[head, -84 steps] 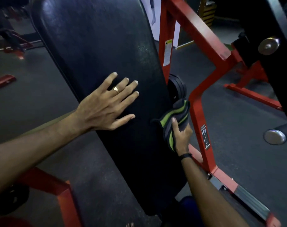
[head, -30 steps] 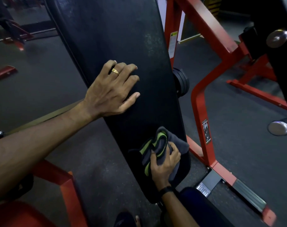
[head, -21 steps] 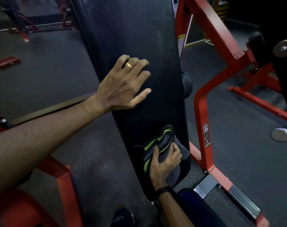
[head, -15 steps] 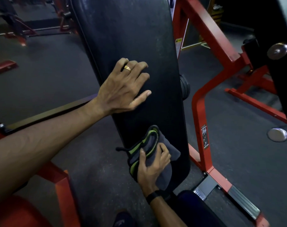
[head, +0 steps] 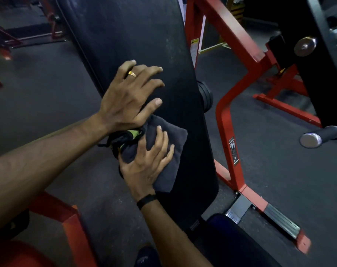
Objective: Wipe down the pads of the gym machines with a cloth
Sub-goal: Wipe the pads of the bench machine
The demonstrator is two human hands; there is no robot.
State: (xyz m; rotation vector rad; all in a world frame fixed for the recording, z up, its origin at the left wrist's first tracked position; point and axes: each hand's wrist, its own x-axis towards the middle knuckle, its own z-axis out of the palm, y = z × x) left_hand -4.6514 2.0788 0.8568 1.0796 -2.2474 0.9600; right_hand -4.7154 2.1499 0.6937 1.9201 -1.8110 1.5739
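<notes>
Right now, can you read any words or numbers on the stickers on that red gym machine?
Yellow and white sticker on the red frame: too blurred to read.
Black sticker lower on the red frame: little figures, print too small to read.
No text shows on the black pad or the cloth.

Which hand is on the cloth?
The right hand, with the black wristband, presses the grey cloth on the pad. The ringed left hand rests on bare pad above.

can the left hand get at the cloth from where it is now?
Probably yes. The left hand rests on the black pad directly above the cloth, its palm edge already overlapping the cloth's green-trimmed part. Only the right hand, spread over the cloth, covers much of it.
</notes>
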